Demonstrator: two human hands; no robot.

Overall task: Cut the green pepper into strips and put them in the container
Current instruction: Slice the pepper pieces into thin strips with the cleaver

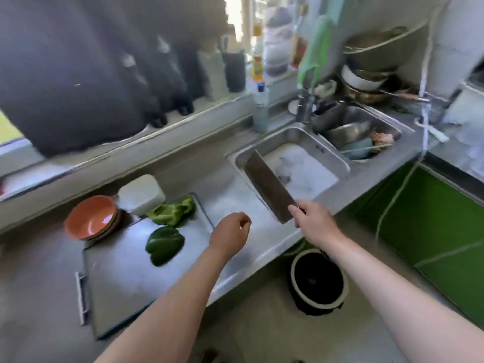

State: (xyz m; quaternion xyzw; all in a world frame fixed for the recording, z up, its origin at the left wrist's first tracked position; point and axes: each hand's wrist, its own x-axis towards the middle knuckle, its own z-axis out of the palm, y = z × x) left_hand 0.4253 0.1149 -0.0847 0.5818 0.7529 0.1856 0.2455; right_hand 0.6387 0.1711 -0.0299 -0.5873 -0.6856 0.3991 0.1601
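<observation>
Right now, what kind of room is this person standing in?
Most likely a home kitchen: a steel sink holding dishes, a cleaver in the right hand, and green pepper pieces on a cutting board.

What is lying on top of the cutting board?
Two pieces of green pepper: a dark piece near the middle and a lighter piece at the far edge. The board surface under them is covered.
</observation>
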